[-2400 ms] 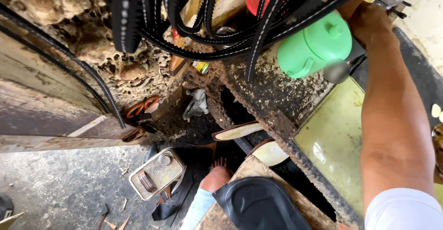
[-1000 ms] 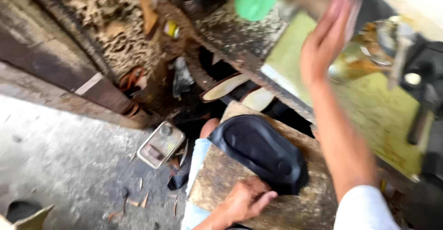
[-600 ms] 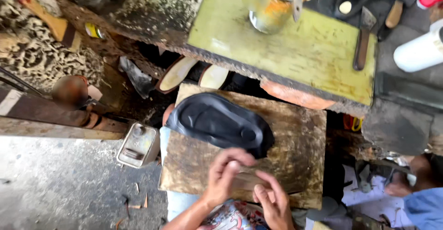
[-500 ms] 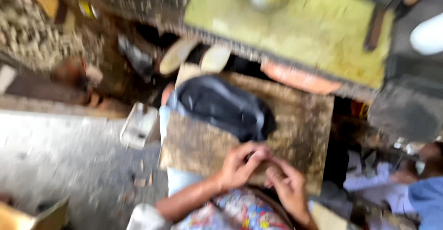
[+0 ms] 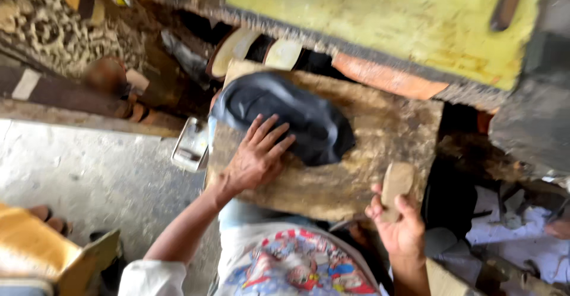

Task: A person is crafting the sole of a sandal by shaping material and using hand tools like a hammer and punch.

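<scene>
Black sole, long axis upper-left to lower-right

Under my left hand lies a black rubber piece on a brown, mottled wooden board. My right hand holds a tan block. The tabletop above is yellow-green, stained with rust-brown flecks, its edge dark. My shirt is white with a red and blue cartoon print. The floor is grey.
</scene>
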